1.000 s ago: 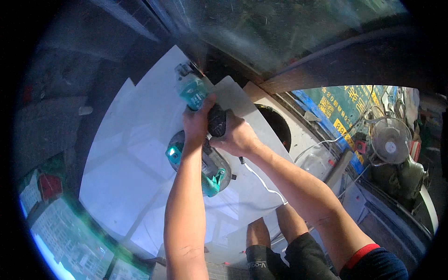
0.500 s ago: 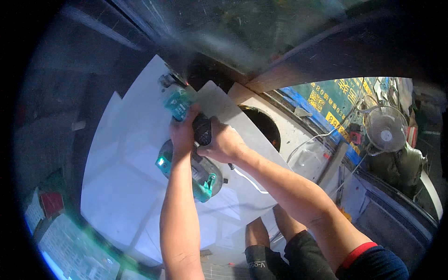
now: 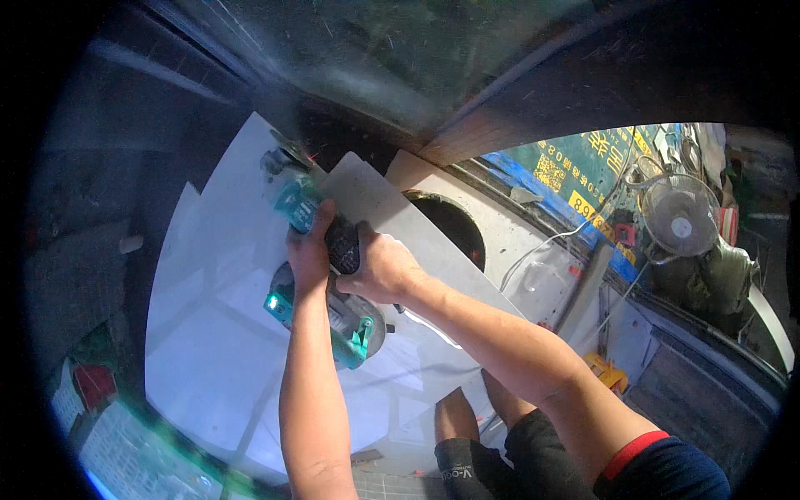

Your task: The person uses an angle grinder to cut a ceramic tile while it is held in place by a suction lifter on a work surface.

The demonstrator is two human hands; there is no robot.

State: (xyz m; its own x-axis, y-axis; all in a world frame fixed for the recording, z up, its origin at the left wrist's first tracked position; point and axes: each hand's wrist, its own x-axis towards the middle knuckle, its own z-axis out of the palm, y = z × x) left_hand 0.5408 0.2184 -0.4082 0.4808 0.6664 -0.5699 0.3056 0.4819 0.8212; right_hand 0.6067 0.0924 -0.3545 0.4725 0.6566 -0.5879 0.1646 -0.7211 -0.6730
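A teal and black power tool (image 3: pixel 293 202) with a disc at its front works at the upper edge of a white panel (image 3: pixel 208 317); faint dust and a small red spark show by the disc. My left hand (image 3: pixel 310 250) is closed round the tool's body. My right hand (image 3: pixel 379 267) grips its black rear handle, from which a white cord runs across the panel. A second teal and dark tool (image 3: pixel 360 342) with a lit lamp rests on the panel beneath my wrists.
A cut-out round hole (image 3: pixel 446 221) is in a white surface at right, beside blue-edged boards, a standing fan (image 3: pixel 679 212), cables and a yellow object (image 3: pixel 607 372). A dark glass pane (image 3: pixel 375 50) and frame are above. My legs show below the panel.
My hands and the held tool have shifted down and to the left in view, as have the panel and surroundings. Both hands keep their grip.
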